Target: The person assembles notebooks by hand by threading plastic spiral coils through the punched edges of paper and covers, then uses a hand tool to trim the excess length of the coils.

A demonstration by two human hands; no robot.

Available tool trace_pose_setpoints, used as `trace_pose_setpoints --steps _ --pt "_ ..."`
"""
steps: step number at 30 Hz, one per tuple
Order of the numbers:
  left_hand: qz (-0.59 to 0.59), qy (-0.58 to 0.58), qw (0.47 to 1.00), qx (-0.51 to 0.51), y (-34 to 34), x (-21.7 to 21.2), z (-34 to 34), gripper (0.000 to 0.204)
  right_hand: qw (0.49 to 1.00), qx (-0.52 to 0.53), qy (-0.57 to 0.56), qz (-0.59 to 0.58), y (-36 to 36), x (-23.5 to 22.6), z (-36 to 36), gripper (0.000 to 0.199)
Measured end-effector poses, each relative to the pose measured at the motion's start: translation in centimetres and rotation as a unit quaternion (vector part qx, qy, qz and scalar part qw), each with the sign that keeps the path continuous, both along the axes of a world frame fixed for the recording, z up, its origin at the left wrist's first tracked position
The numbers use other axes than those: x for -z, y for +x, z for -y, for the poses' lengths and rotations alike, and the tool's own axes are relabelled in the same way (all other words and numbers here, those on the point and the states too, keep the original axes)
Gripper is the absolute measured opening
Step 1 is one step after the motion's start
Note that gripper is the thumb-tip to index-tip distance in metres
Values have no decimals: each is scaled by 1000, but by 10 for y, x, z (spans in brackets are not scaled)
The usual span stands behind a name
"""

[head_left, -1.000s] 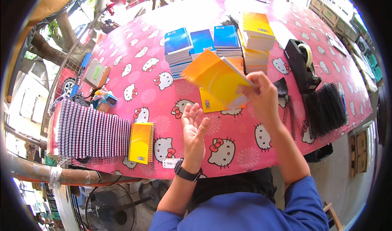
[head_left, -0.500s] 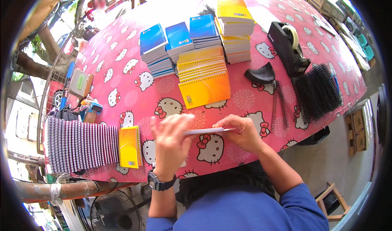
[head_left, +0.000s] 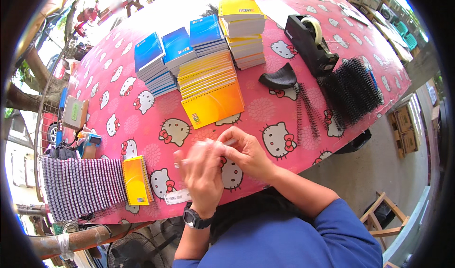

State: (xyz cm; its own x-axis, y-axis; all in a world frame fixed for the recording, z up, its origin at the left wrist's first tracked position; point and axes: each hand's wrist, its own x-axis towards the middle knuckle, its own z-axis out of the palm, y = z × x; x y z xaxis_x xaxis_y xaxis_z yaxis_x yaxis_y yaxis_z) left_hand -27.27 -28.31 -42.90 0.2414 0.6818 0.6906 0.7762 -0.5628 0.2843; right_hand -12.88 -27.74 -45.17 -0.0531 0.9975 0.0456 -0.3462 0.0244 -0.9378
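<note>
My right hand (head_left: pixel 247 154) is closed in a pinch above the pink tablecloth (head_left: pixel 163 109). A small pale bit shows at its fingertips, but most of what it holds is hidden. Smeared by motion, my left hand (head_left: pixel 203 171) meets it from the left, its fingers bent near the right fingertips. A white strip with writing (head_left: pixel 176 197) lies beside my left wrist. Just beyond the hands, a row of overlapping yellow spiral notebooks (head_left: pixel 213 104) lies fanned. To the left, a yellow spiral notebook (head_left: pixel 136 180) rests at the end of a long row of bound notebooks (head_left: pixel 83 187).
Behind the fanned notebooks stand stacks of blue notebooks (head_left: pixel 149 50) and a tall yellow-topped stack (head_left: pixel 241 19). On the right are a black tape dispenser (head_left: pixel 308 45), a curved black piece (head_left: pixel 278 77), loose black coils (head_left: pixel 307 111) and a pile of coils (head_left: pixel 353 92).
The thin, edge-on white sheaf between my hands has gone out of sight behind the fingers. My hands have come together. The whole view has shifted and turned slightly.
</note>
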Motion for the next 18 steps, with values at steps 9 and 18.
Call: trace_pose_setpoints --steps 9,18 --pt "25 -20 992 124 0 7 -9 34 704 304 -37 641 182 2 -2 27" --pt "41 -37 989 138 -1 5 -7 30 708 333 39 622 195 -11 -9 21"
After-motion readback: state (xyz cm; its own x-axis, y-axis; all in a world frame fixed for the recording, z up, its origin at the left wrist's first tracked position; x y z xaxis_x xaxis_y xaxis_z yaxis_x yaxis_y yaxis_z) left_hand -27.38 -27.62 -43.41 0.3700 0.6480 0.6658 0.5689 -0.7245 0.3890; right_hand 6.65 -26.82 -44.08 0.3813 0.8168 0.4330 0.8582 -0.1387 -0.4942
